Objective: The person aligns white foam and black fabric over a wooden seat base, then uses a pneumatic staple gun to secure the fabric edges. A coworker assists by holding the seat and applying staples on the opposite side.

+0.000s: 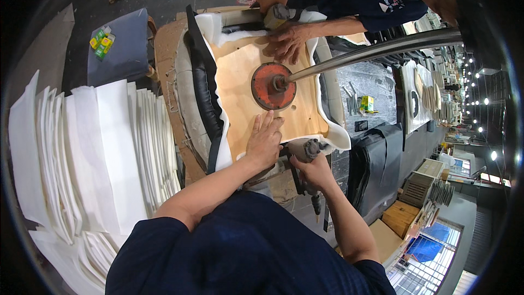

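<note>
A plywood seat panel [234, 84] lies in front of me, edged with white padding [337, 135] and black cover material [199, 84]. A round red press plate [261, 86] on a metal rod [376, 52] rests on its middle. My left hand [265, 143] lies with fingers stretched over the panel's near edge, touching it. Wrapped around the grip of a pneumatic staple gun [305, 148] is my right hand [312, 172]; the gun's nose is at the near right edge. Across from me, a co-worker's hand [289, 39] rests on the far edge, beside another power tool [277, 16].
White padding sheets [117, 147] stand stacked at the left. Behind them, a grey-topped stand [117, 49] bears green-yellow boxes [102, 42]. At the right are a plastic-covered table [376, 84] and a pile of black sheets [376, 153]. The press rod crosses overhead to the right.
</note>
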Action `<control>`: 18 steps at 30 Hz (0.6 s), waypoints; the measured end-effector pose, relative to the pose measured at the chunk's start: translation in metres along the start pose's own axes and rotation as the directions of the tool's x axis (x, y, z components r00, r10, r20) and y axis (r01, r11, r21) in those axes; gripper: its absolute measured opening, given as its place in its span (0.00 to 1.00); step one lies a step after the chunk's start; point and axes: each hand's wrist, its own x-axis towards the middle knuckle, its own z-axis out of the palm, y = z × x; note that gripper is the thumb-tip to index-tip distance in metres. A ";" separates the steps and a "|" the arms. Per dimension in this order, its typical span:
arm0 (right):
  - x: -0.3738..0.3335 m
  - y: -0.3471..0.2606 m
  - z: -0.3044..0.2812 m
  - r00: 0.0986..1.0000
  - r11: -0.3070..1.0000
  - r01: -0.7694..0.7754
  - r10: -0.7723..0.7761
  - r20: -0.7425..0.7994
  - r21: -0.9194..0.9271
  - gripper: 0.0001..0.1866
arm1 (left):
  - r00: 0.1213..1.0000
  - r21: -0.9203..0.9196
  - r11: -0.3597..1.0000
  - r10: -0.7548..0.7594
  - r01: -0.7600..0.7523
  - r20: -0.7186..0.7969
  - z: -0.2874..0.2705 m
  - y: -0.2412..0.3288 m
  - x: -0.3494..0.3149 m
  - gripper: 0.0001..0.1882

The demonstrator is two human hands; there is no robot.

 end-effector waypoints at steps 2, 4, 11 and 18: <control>0.004 -0.010 0.001 1.000 0.998 0.013 -0.015 -0.025 -0.064 0.20 | 0.998 0.028 0.999 0.029 -0.027 -0.048 0.002 -0.002 0.001 0.09; 0.007 -0.007 0.003 0.995 0.992 0.071 -0.078 -0.061 -0.104 0.19 | 0.999 0.028 0.999 0.037 -0.036 -0.033 -0.001 -0.002 0.001 0.09; 0.003 -0.006 0.001 0.996 0.994 0.065 -0.070 -0.056 -0.090 0.18 | 1.000 -0.020 1.000 0.003 -0.002 0.005 -0.005 -0.003 0.002 0.08; -0.004 0.001 0.008 1.000 0.999 0.016 -0.017 -0.022 -0.033 0.17 | 1.000 -0.021 0.999 -0.026 0.025 -0.017 0.001 0.000 0.000 0.26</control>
